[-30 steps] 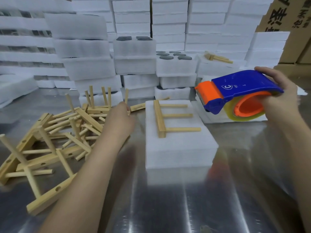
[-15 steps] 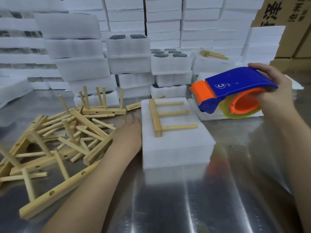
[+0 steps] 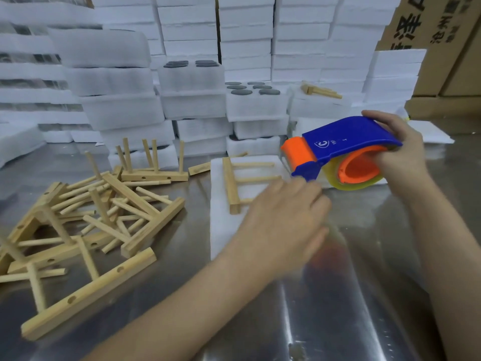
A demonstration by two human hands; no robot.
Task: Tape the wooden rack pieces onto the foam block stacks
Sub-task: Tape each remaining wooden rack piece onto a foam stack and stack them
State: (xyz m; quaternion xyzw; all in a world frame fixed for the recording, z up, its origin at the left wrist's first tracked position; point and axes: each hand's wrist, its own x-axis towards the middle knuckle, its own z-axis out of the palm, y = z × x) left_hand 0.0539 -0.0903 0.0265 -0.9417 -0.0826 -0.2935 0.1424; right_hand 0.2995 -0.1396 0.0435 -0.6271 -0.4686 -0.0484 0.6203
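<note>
One second has carried the left hand (image 3: 283,220) across the lower middle of the frame. It was at the pile (image 3: 91,217) of loose rack pieces on the left, then beside the left edge of the foam block (image 3: 221,230). Now it is over the block's right half, blurred with motion, its fingers stretched loosely toward the orange mouth of the tape dispenser (image 3: 346,149). Nothing shows in that hand, and I cannot tell whether its fingertips already touch the tape end. Under and just beyond it, the block sits on the steel tabletop (image 3: 338,308) at centre frame. One rack piece (image 3: 231,183) lies flat on top, bar to the left and pegs pointing right, where it lay before; no tape crosses it yet. Right of centre, the right hand (image 3: 400,155) keeps its fingers wrapped round the back of the dispenser, holding it up off the block's far right corner, about where it was. Picking from the pile therefore looks finished for this round. The step in hand is most likely drawing out the tape's free end, so a strip can go over the piece and down the block's sides. Farther back, across the top of the frame, white foam stacks (image 3: 192,105) wait, and one at upper right already carries a second piece (image 3: 320,91).
</note>
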